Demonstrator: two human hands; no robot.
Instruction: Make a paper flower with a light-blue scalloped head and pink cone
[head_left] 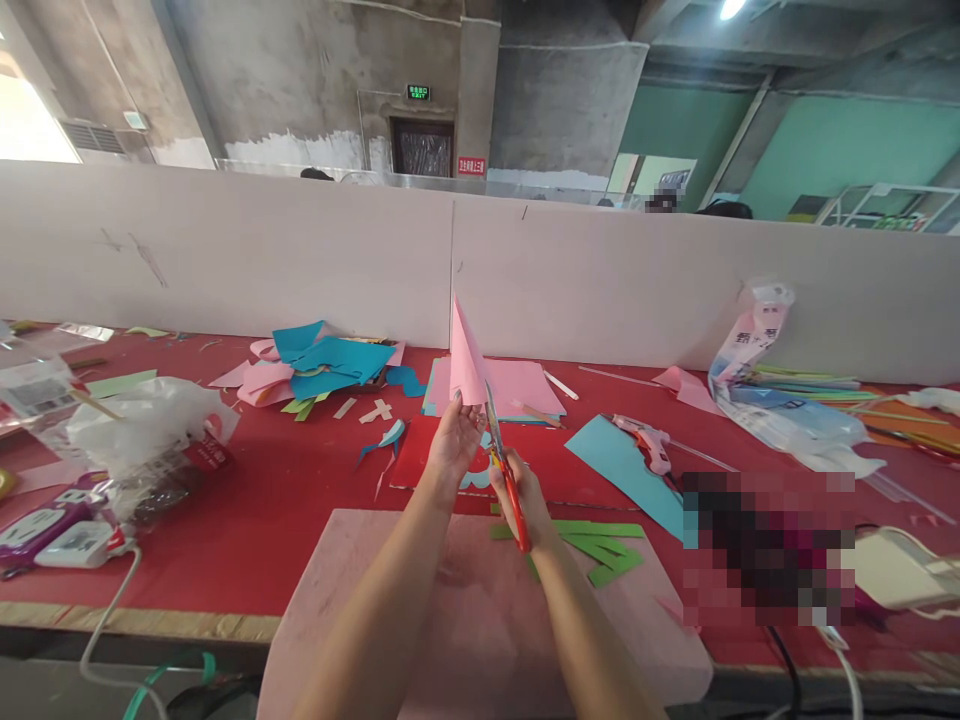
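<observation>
My left hand (456,438) grips a folded piece of pink paper (466,358) by its lower end, its pointed tip up. In my right hand (526,490) is a pair of scissors (513,498) with red handles, the blades pointing up along the paper's right edge. Whether the blades are apart I cannot tell. Below my hands lies a red board (420,465) with light blue shapes on it, partly hidden. Behind it rests a stack of pink and blue sheets (525,385). Green paper strips (600,545) lie near my right forearm, on a pink board (345,560).
Blue and pink paper scraps (330,362) are heaped at the left, beyond a plastic bag (127,425). A pink glue gun (651,440) lies on a light blue sheet (615,465) at the right. A white partition (300,250) runs along the table's back.
</observation>
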